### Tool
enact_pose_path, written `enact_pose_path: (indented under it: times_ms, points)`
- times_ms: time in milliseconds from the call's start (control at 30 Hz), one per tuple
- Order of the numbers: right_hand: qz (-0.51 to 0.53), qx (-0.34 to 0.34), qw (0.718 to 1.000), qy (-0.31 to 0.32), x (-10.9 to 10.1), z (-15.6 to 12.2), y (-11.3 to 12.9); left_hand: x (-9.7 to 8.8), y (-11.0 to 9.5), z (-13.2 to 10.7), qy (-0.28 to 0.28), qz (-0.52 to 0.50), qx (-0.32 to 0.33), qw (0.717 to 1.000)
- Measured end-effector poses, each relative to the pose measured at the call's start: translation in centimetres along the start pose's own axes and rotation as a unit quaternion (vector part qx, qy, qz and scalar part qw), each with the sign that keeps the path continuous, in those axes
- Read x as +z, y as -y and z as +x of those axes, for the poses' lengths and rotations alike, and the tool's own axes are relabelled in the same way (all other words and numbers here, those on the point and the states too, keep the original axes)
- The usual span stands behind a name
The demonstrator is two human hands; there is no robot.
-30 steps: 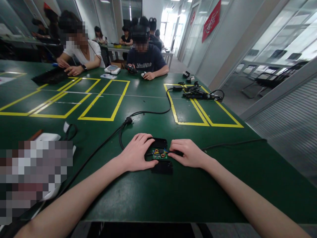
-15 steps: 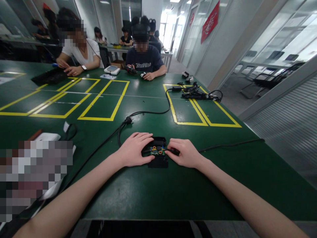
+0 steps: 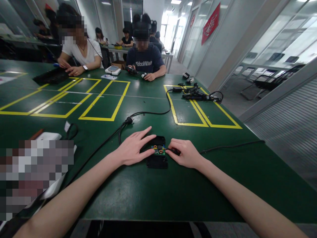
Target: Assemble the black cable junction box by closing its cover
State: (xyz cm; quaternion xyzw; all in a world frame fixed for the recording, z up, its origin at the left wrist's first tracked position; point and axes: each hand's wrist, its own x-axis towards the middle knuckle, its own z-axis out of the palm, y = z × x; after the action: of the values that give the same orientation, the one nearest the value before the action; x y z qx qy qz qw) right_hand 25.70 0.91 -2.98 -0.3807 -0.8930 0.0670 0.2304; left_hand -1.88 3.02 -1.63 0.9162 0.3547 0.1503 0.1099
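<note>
On the green table in front of me lies a small circuit board (image 3: 158, 150) with copper coils and coloured wires. One black plastic case half (image 3: 159, 140) is on its far side and another black case half (image 3: 157, 162) on its near side. My left hand (image 3: 135, 146) rests at the board's left with fingers spread, the thumb at the board's edge. My right hand (image 3: 183, 152) pinches a black cable (image 3: 175, 151) at the board's right end. That cable runs off to the right across the table.
A black power cord with a plug (image 3: 128, 120) crosses the table at the left. Black cables and adapters (image 3: 198, 95) lie at the back right among yellow tape outlines (image 3: 192, 124). Two people sit across the table, one near a black tray (image 3: 51, 76). A blurred-out object lies at left.
The fingers of my left hand have spread and lifted, and its thumb has shifted up to the board's edge. My right hand keeps its pinch at nearly the same place.
</note>
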Motion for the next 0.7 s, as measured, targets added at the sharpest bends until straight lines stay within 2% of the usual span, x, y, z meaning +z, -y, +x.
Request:
enact_pose_path:
  times_ms: [133,333,533,700]
  points:
    - [-0.003,-0.011,1.000,-0.006,0.0,0.0,-0.1,-0.6,0.0,0.1,-0.041,-0.026,0.032,0.998]
    - [0.006,-0.006,1.000,-0.022,-0.2,-0.1,-0.1,-0.4,-0.2,0.1,0.003,-0.068,0.000,0.998]
    - [0.035,0.040,0.998,0.012,-0.2,-0.2,-0.1,-0.8,-0.3,0.2,0.014,-0.075,-0.021,0.997]
    - [0.044,0.006,0.999,0.023,-0.6,-0.4,0.2,-1.5,-0.9,0.0,0.008,-0.091,-0.001,0.996]
